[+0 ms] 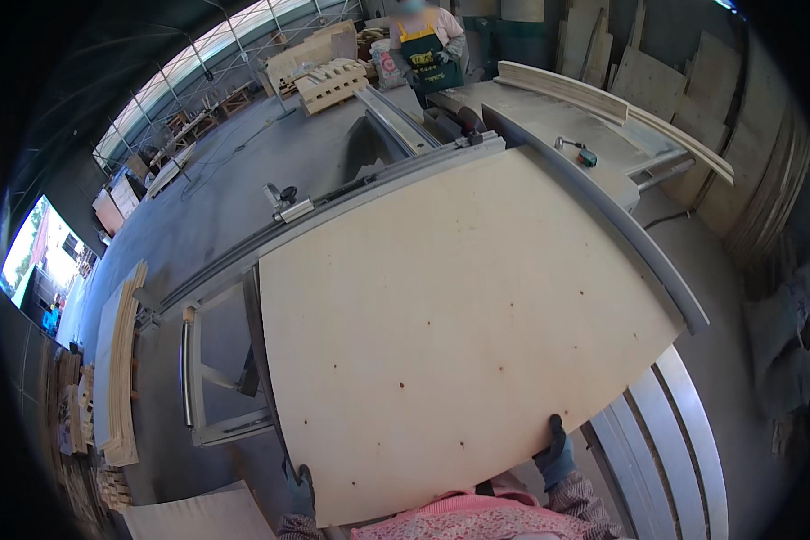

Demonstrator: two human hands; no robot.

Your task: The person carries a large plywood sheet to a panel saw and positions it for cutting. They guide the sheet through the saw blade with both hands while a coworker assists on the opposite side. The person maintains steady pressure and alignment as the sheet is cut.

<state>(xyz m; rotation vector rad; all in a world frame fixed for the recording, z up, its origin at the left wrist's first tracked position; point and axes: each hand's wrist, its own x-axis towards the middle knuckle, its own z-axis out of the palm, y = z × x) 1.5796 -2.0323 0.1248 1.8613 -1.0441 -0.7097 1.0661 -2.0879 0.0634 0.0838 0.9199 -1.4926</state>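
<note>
One pale plywood sheet (459, 333), dotted with small knots, lies flat beyond two gloved hands; left hand (301, 490) and right hand (555, 457) each grip its near edge.

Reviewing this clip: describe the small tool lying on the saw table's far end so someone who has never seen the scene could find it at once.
Start at the big pale plywood sheet that both gloved hands grip at its near edge, and follow it away to the grey saw table beyond. On that bare grey top, right of centre, lies a small tape measure. Its teal body is the only bright thing there; everything around it is grey metal or pale wood.
</note>
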